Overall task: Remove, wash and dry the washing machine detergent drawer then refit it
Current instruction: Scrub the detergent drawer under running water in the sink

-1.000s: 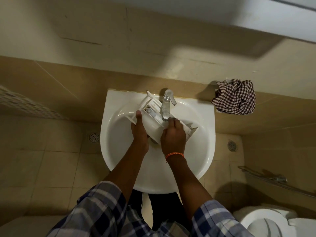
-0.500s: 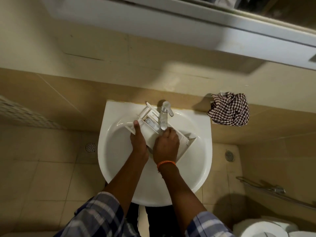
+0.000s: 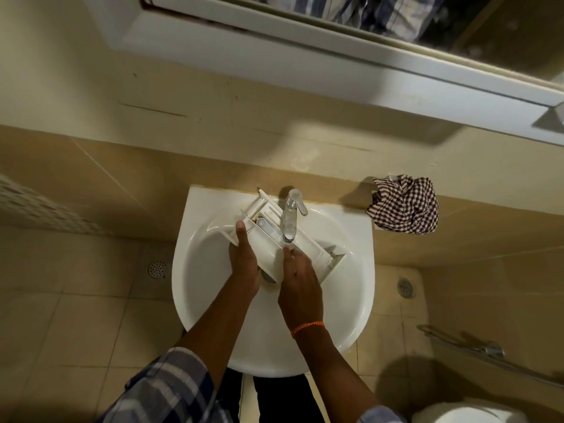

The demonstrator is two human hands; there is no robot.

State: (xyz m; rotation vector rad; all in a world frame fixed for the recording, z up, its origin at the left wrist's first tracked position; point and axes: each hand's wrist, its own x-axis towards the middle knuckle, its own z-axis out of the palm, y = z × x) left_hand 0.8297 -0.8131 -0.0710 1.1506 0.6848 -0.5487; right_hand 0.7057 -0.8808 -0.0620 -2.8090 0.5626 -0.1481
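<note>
Nearest the camera, two forearms in plaid sleeves reach forward over the white basin [image 3: 351,300]. The right hand [image 3: 297,277], with an orange band at the wrist, lies on the near side wall of the detergent drawer [image 3: 274,248], fingers fairly straight and pressed flat to the plastic rather than wrapped round it. The left hand [image 3: 244,261] holds the drawer's left side, its fingers stretched along the wall; how far they curl underneath cannot be told. The drawer lies slantwise in the bowl, open compartments upward, its far end under the spout of the tap [image 3: 291,216]; whether water is running cannot be told. Judgement: the washing step is in hand. To do it well, the left hand should steady the drawer while the right rubs each compartment and corner beneath the spout, then tilts it to drain. Wet plastic may slip against the porcelain. Beyond, a checked cloth [image 3: 404,209] lies on the ledge beside the basin, within reach for drying.
</note>
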